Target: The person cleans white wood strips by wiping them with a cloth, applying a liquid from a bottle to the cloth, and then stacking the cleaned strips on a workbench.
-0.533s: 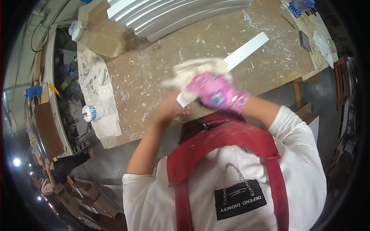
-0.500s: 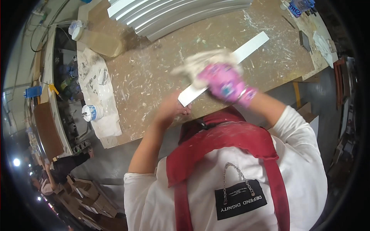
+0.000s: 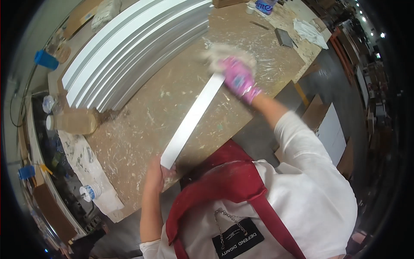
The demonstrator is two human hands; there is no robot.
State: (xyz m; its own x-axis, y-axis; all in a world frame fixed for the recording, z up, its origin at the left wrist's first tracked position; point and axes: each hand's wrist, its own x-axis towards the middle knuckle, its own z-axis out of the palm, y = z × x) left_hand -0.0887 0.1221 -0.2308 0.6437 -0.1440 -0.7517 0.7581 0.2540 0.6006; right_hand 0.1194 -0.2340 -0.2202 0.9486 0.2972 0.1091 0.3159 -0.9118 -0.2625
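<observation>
A long white strip [image 3: 192,119] slants across the worktable, from its near edge up to the right. My bare left hand [image 3: 158,171] grips the near end, its fingers partly hidden under the strip. At the far end is my right hand [image 3: 239,78] in a pink patterned glove, closed on a cream cloth [image 3: 216,55]. The cloth, blurred by motion, covers that end of the strip.
A stack of white strips [image 3: 142,47] lies at the back left. Beside it is a jug of yellowish liquid [image 3: 79,122]; a small white tub [image 3: 90,192] sits on a stained sheet [image 3: 88,162]. A dark block [image 3: 283,38] and a white rag [image 3: 309,33] lie at the far right.
My right hand has slid the cloth away from me along the strip to its far end, uncovering the middle. My left hand still grips the near end. The whole view has turned.
</observation>
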